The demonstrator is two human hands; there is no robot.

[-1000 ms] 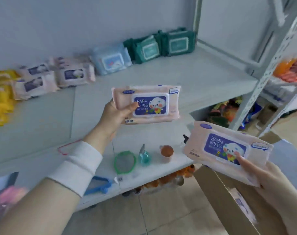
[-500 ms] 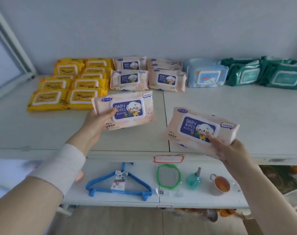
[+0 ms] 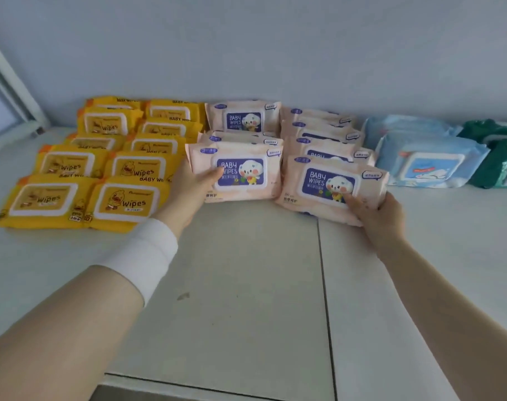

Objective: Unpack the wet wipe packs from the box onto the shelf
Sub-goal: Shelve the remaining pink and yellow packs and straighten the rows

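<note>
Your left hand (image 3: 188, 189) grips one pink pack (image 3: 236, 172) at 12 o'clock; your right hand (image 3: 382, 211) grips another pink pack (image 3: 330, 185) at 1 o'clock, both at the row fronts on the shelf (image 3: 246, 285). Risk, judged: leaning packs slide forward on release.

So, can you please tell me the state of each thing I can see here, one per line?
Left hand: gripping a pink pack, front of left pink row.
Right hand: gripping another pink pack, front of right pink row.
Yellow packs: lying flat, overlapping rows, flip lids closed.
Blue packs: on the shelf, lid closed.
Green packs: partly out of frame.
</note>
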